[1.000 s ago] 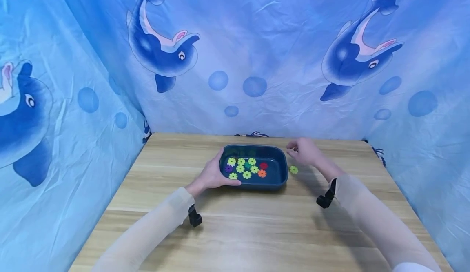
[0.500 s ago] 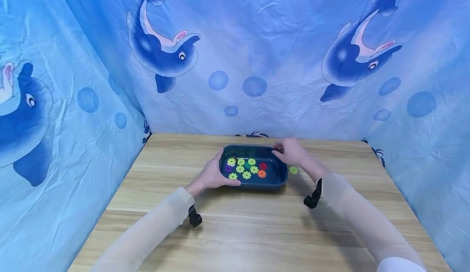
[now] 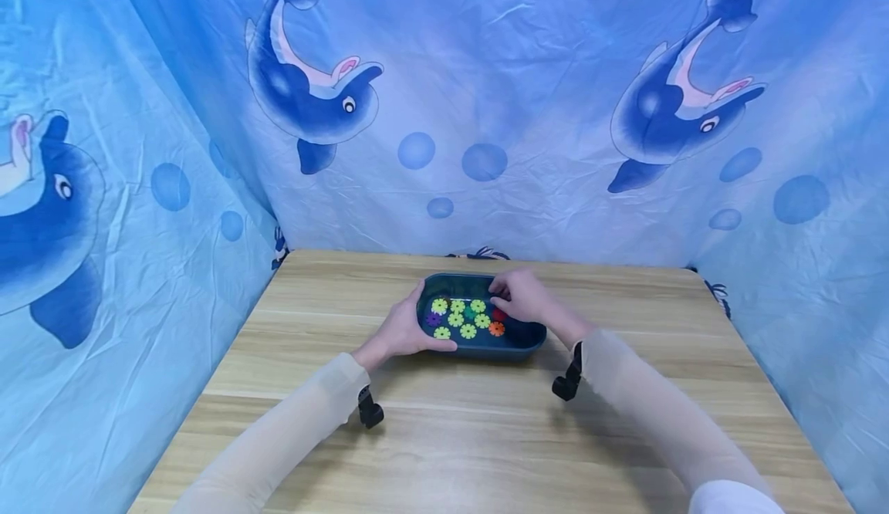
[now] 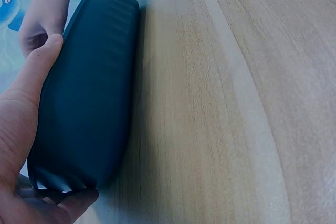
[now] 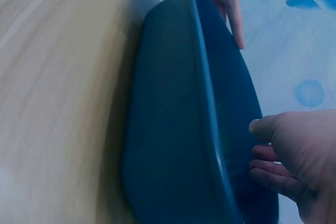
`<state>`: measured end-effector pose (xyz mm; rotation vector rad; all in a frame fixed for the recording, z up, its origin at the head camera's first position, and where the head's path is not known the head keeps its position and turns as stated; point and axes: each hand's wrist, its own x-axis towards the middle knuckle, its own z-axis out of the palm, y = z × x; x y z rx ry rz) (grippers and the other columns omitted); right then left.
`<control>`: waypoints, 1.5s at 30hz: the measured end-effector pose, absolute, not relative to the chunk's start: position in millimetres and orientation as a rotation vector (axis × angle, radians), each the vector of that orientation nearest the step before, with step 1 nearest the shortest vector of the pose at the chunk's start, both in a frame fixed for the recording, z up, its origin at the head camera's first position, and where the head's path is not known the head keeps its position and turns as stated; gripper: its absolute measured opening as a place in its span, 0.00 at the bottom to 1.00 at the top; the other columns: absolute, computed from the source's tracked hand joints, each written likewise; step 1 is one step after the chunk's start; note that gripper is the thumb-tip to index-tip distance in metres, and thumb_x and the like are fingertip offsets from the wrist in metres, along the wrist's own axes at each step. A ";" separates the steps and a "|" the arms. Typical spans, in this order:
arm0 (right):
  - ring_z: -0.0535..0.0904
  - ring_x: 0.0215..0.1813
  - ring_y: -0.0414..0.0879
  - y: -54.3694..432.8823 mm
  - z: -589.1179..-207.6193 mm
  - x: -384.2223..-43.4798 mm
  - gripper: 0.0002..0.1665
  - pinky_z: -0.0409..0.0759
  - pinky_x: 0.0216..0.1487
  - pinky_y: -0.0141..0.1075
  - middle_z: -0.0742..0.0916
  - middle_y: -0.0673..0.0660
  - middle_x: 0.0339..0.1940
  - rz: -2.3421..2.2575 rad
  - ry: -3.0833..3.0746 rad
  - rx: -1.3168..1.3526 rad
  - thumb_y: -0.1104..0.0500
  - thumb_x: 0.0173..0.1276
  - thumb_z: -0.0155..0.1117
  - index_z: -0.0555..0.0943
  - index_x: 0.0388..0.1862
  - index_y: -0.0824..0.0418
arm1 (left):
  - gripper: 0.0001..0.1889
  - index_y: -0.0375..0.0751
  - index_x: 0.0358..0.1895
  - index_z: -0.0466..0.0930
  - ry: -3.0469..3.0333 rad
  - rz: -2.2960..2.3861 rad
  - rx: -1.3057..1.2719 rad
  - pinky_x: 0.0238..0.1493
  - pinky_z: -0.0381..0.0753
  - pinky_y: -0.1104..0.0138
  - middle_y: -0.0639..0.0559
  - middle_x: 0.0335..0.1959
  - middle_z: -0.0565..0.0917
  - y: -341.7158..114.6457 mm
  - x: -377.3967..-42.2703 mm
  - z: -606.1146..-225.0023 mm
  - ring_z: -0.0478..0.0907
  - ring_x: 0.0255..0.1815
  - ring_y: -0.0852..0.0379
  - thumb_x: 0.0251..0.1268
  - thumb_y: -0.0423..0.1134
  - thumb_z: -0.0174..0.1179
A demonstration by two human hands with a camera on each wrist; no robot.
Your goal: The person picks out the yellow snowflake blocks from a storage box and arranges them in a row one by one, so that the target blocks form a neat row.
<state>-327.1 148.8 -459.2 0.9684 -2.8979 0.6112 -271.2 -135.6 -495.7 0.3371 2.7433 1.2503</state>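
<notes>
A: Position of the dark blue-green rectangular plastic tray (image 3: 486, 353)?

B: On the pale wood-grain surface (image 3: 444, 437), toward its far edge.

A: Left hand (image 3: 403, 330)?

B: Grips the tray's left end; thumb along the near rim, fingers around the end.

A: Right hand (image 3: 524, 296)?

B: Over the tray's right part, fingers bent, thumb facing them. Cannot tell whether they pinch anything.

A: Contents?

B: Several yellow-green notched flower-shaped discs (image 3: 468, 331) on the tray floor, mostly left and middle. Among them, one purple disc (image 3: 433, 319) at left and one green disc (image 3: 469, 313) near centre. One red disc (image 3: 498, 315) beside the right hand, partly hidden; one orange disc (image 3: 496, 329) just nearer the viewer.
</notes>
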 end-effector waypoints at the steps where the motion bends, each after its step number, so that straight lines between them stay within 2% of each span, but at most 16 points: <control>1: 0.91 0.46 0.50 146.3 -460.2 -326.3 0.13 0.91 0.51 0.45 0.93 0.59 0.44 0.608 -2.905 0.973 0.61 0.74 0.71 0.89 0.52 0.66 | 0.74 0.42 0.89 0.41 2.739 1.255 0.341 0.80 0.68 0.39 0.36 0.85 0.61 -135.7 -271.0 -495.9 0.65 0.83 0.36 0.44 0.57 0.87; 9: 0.90 0.49 0.50 131.2 -470.3 -322.9 0.16 0.90 0.57 0.47 0.93 0.59 0.51 0.487 -3.042 0.999 0.57 0.76 0.71 0.88 0.57 0.64 | 0.74 0.42 0.89 0.41 2.732 1.266 0.353 0.81 0.69 0.40 0.37 0.85 0.61 -135.9 -269.9 -495.4 0.65 0.83 0.38 0.45 0.57 0.86; 18: 0.90 0.52 0.50 122.5 -484.0 -322.3 0.15 0.89 0.59 0.47 0.93 0.59 0.51 0.371 -3.038 1.091 0.57 0.73 0.73 0.89 0.54 0.64 | 0.74 0.41 0.89 0.40 2.731 1.241 0.361 0.82 0.68 0.41 0.36 0.86 0.59 -136.0 -270.2 -494.8 0.63 0.84 0.37 0.46 0.57 0.86; 27: 0.90 0.50 0.50 119.4 -485.0 -320.7 0.11 0.90 0.55 0.46 0.93 0.58 0.47 0.366 -3.028 1.088 0.59 0.70 0.76 0.92 0.48 0.62 | 0.74 0.44 0.89 0.42 2.738 1.264 0.373 0.80 0.70 0.42 0.38 0.84 0.64 -135.9 -270.9 -495.4 0.67 0.81 0.39 0.44 0.55 0.87; 34: 0.89 0.49 0.48 119.5 -486.9 -321.3 0.15 0.90 0.55 0.45 0.93 0.58 0.47 0.407 -3.026 1.082 0.60 0.66 0.78 0.90 0.51 0.62 | 0.74 0.44 0.89 0.41 2.745 1.234 0.355 0.81 0.69 0.42 0.38 0.85 0.61 -134.3 -271.8 -497.0 0.64 0.83 0.39 0.44 0.56 0.87; 41: 0.89 0.50 0.49 124.8 -476.6 -319.6 0.18 0.90 0.56 0.47 0.92 0.60 0.51 0.459 -3.012 1.031 0.60 0.66 0.77 0.90 0.53 0.64 | 0.74 0.43 0.89 0.42 2.741 1.248 0.355 0.80 0.70 0.41 0.38 0.84 0.64 -133.0 -270.7 -496.4 0.67 0.81 0.39 0.44 0.56 0.87; 45: 0.88 0.48 0.50 131.5 -468.9 -323.2 0.17 0.90 0.54 0.47 0.91 0.60 0.48 0.450 -2.949 1.040 0.61 0.65 0.77 0.90 0.51 0.65 | 0.74 0.43 0.89 0.42 2.744 1.243 0.336 0.80 0.70 0.41 0.37 0.84 0.63 -134.5 -270.4 -494.9 0.66 0.82 0.38 0.44 0.56 0.87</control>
